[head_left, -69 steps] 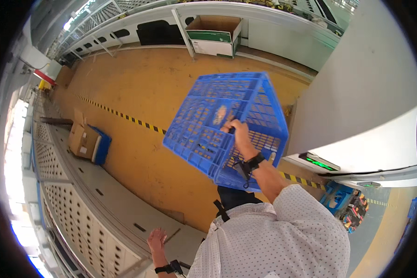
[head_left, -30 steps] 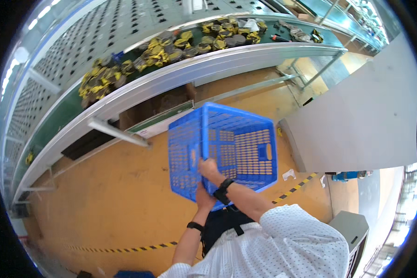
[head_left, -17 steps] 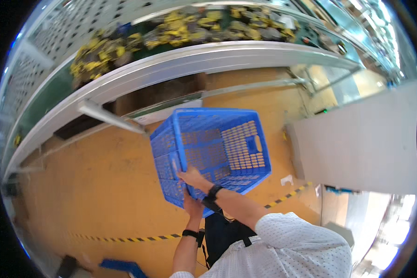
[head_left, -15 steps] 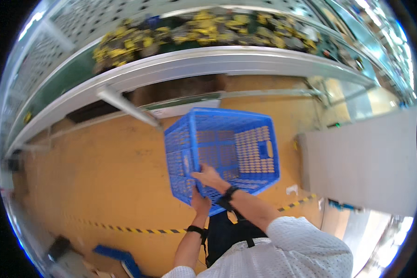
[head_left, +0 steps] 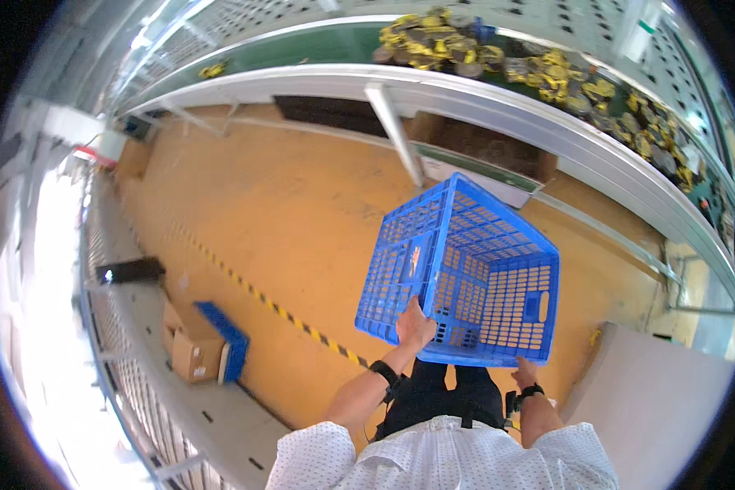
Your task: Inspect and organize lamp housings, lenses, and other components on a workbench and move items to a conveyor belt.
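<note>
A blue plastic crate (head_left: pixel 498 294) with slotted walls hangs in front of me, tilted so that its inside shows; I see nothing in it. My left hand (head_left: pixel 416 327) grips its left side by the near corner, the thumb lying along the rim. At the near right corner, my right hand (head_left: pixel 526 373) holds the rim, and some of its fingers are hidden behind the crate wall. Each wrist wears a black band.
A conveyor (head_left: pixel 302 82) runs across the far side, carrying many yellow-and-grey pieces (head_left: pixel 441 45). Its support leg (head_left: pixel 396 135) stands beyond the crate. A grey panel (head_left: pixel 645 400) is at right. Cardboard boxes (head_left: pixel 194 357) and a blue tray (head_left: pixel 224 339) lie at left.
My view has turned to the left. My right hand has gone from the crate's left side to its near right corner, while my left hand stays on the left side.
</note>
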A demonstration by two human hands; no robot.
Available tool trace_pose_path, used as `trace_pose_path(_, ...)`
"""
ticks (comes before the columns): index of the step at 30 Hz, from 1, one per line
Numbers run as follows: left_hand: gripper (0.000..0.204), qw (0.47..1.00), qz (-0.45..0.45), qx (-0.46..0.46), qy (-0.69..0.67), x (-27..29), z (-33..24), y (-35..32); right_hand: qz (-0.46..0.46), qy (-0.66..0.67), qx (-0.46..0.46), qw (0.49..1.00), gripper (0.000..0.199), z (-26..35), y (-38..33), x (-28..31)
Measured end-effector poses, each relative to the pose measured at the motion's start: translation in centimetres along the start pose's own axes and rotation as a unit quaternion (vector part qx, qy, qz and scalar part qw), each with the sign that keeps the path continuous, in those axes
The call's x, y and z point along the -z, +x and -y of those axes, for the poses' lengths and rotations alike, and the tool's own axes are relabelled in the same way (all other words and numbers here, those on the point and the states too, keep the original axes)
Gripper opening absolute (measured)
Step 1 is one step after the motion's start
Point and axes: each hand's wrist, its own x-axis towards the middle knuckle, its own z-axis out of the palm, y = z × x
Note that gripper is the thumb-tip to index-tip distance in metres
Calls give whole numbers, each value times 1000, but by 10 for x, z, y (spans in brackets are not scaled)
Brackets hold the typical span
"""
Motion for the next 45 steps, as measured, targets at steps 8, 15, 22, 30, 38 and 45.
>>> trace_pose_path(8, 59, 989, -147, 6, 25, 55, -59, -104, 115, 253, 187, 942, 38, -66, 34, 35)
trace_pose_path(15, 63, 964, -261, 47, -24, 148, -6, -216, 356, 574, -140, 724, 32, 101, 46, 80)
trace_pose_path(22, 50, 911, -406, 70, -22, 225, 55, -242, 211, 463, 326, 797, 17, 266, 102, 48)
trace_pose_path(30, 50, 768, -499, 80, -394, 279, 151, -259, 167, 356, 463, 794, 12, 505, -58, 162)
trace_pose_path(38, 54, 775, -446, 1, -447, 358, 152, -180, 309, 521, 421, 675, 43, 610, -151, 275)
trace_pose_path(45, 54, 779, -402, -106, -469, 456, 98, -81, 180, 526, 567, 607, 48, 635, -137, 350)
